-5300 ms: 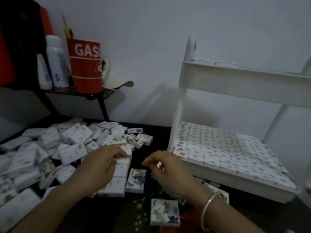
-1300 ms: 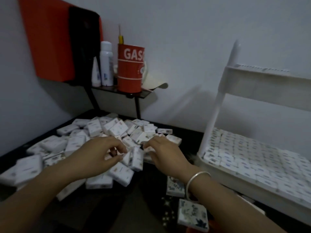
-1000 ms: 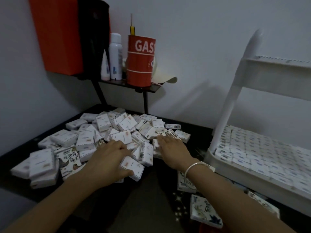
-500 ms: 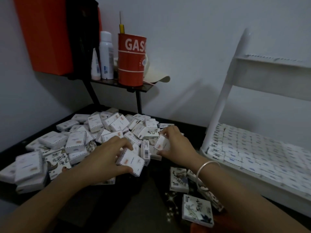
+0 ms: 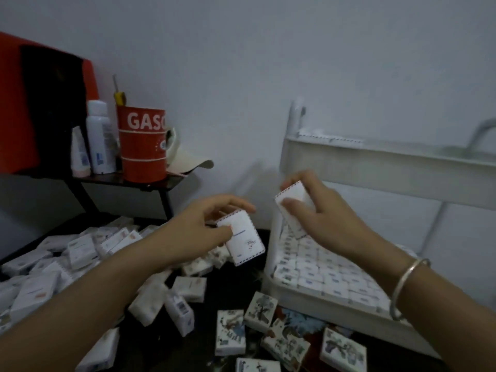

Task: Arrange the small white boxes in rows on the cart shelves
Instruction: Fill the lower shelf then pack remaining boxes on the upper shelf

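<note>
Grip check: left hand (image 5: 198, 229) pinching white box (image 5: 243, 241), right hand (image 5: 327, 226) pinching second box (image 5: 294, 200) at 2 o'clock from first.

left hand (image 5: 198, 226) pinches white box (image 5: 243, 238) | right hand (image 5: 319, 218) grips white box (image 5: 294, 202) above cart lower shelf (image 5: 295, 292) | loose pile (image 5: 67, 259) left

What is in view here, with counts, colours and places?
cart: one, white, right.
rowed boxes: many, white, filling its lower shelf.
loose small boxes: many, white, heaped on the dark surface, left.
picture-faced boxes: about five, white with prints, front centre.
can: one, red, lettered GASO, on a black shelf.
spray bottle: one, white, beside the can.
bangle: one, silver, right wrist.
left hand: holds one white box.
right hand: holds another white box, by the cart.
</note>
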The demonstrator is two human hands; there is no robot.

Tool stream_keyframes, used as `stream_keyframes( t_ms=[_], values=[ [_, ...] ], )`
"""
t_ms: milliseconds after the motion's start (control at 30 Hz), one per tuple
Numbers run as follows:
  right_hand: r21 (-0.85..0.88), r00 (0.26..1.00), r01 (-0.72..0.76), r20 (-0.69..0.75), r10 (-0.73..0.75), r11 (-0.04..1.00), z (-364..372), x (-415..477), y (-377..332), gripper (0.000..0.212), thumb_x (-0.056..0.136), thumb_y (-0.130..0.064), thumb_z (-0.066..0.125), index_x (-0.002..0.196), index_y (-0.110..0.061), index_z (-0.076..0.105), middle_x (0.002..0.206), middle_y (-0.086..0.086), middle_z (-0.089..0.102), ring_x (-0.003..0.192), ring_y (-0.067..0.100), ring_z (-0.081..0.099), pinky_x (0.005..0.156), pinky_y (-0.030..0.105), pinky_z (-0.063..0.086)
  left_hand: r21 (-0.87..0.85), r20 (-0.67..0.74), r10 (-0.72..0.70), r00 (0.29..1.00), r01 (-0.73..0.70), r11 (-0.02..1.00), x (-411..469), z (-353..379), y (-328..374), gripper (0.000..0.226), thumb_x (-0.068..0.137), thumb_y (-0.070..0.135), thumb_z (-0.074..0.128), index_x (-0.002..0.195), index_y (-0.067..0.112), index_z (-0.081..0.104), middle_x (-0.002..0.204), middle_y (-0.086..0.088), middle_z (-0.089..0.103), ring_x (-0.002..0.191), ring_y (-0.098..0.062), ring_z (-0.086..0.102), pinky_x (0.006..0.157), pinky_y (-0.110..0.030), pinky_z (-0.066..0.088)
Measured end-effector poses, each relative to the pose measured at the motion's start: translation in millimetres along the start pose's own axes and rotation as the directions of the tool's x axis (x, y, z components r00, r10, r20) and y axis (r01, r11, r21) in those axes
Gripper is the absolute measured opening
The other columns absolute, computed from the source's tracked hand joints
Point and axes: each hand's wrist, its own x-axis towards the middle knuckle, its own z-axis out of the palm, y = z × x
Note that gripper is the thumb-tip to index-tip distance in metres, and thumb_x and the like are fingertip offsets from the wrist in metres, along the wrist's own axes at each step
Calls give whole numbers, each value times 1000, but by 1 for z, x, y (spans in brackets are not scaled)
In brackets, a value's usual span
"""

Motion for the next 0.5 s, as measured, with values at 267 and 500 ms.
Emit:
stream_keyframes(
  t_ms=[267, 500],
  values=[
    [224, 960, -7, -272, 69, 975, -125, 58, -8, 11, 89, -29, 52, 87, -29, 62, 74, -19, 66, 63, -3, 60, 51, 12, 44, -3, -65, 259, 964, -259, 966, 68, 7, 78, 37, 73, 14, 49, 94, 33, 71, 88, 7, 71, 70, -6, 61, 57, -19, 49],
    [31, 848, -144, -511, 139, 989, -148, 105, 30, 24, 85, -41, 38, 99, -31, 55, 94, -11, 60, 89, 18, 60, 77, 37, 51, 124, -123, 308, 943, -293, 948, 95, 6, 98, 35, 72, 23, 50, 97, 41, 69, 91, 16, 69, 74, -4, 61, 64, -21, 48]
  ],
)
